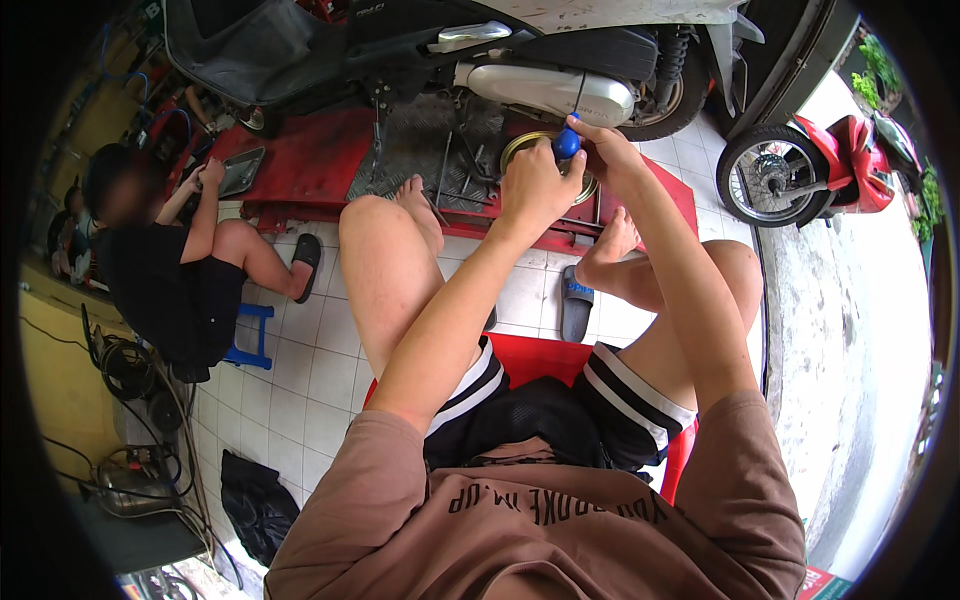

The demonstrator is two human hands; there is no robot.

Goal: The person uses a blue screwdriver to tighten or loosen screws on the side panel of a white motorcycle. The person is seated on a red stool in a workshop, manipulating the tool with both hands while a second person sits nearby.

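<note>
— How is your left hand [537,192] set?
— Its thumb and fingers are drawn in close, pinching the rounded blue handle of a screwdriver [567,145].

— And your right hand [608,157]?
— You have its fingertips against the upper part of that handle, just beside the left fingers. Whether they pinch it or only rest there, I cannot tell.

— Where does the screwdriver point?
— Its thin dark shaft runs up and away from your grip, in front of the scooter's silver engine cover [520,85]. I cannot tell whether the tip touches anything.

— What lies around your hands?
— A round gold-rimmed container [511,150] shows partly behind them. The red platform [310,150] stretches left of your grip. Farther left, a co-worker [150,250] sits near a metal tray [243,170]. Well to the right stands a red motorbike [855,165].
</note>
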